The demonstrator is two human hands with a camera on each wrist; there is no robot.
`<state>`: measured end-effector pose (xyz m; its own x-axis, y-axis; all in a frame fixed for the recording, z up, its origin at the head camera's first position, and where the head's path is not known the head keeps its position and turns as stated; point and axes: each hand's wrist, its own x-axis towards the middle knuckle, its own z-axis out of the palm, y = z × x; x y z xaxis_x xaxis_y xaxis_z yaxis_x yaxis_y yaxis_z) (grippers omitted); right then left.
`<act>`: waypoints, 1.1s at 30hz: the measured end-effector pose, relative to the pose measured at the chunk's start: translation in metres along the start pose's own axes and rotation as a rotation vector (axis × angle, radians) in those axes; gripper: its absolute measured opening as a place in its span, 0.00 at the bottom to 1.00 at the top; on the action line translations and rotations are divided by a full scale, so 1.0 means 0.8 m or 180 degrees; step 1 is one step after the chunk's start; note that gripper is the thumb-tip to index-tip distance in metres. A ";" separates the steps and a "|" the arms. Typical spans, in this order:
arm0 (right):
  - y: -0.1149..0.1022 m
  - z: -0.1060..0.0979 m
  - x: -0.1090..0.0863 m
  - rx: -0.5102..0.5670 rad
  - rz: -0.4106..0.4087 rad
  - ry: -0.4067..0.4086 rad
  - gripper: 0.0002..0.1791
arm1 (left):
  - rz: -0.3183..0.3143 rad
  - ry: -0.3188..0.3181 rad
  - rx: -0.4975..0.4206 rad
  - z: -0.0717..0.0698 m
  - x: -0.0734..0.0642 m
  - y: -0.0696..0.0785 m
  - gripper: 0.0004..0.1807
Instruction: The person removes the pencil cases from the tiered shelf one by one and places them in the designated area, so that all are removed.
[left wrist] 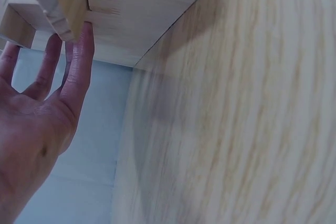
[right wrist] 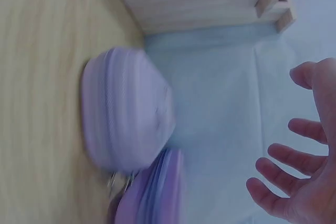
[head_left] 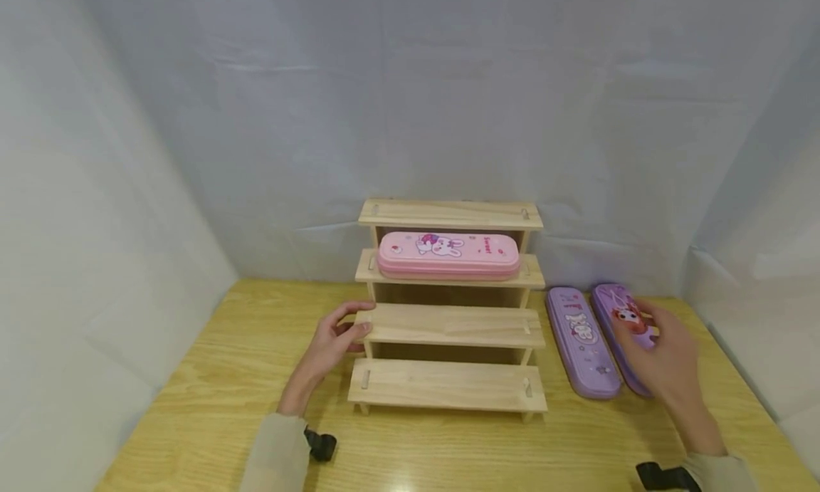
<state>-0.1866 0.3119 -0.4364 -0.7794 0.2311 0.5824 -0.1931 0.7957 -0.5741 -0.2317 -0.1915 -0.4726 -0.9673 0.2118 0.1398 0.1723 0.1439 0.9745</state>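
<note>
A stepped wooden rack (head_left: 448, 385) with several tiers stands on the table. My left hand (head_left: 329, 346) holds the left end of its second tier from the bottom, fingertips against the wood in the left wrist view. On the second tier from the top lies a pink pencil case (head_left: 448, 255) with a rabbit print. My right hand (head_left: 666, 353) hovers over a darker purple pencil case (head_left: 618, 303) with a red-haired figure, fingers spread with nothing between them. Beside that case lies a light purple pencil case (head_left: 583, 342), whose zipped end shows blurred in the right wrist view.
The wood-grain table (head_left: 218, 406) bears the rack and both purple cases. Pale cloth (head_left: 448, 107) hangs behind and at both sides. Black wrist straps (head_left: 320, 446) sit at both sleeves.
</note>
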 end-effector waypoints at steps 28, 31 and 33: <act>-0.096 0.055 0.044 0.0597 -0.0330 -0.0320 0.27 | -0.0012 0.0059 -0.0030 0.000 0.002 -0.004 0.20; -0.102 0.062 0.048 0.0581 -0.0381 -0.0350 0.27 | -0.0018 0.0068 -0.0027 0.000 0.002 -0.003 0.20; -0.107 0.065 0.052 0.0621 -0.0439 -0.0358 0.27 | -0.0023 0.0080 -0.0021 0.001 0.002 -0.003 0.20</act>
<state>-0.2333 0.2242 -0.3933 -0.7969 0.0555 0.6016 -0.4050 0.6897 -0.6002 -0.2336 -0.1909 -0.4745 -0.9728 0.1865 0.1371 0.1642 0.1388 0.9766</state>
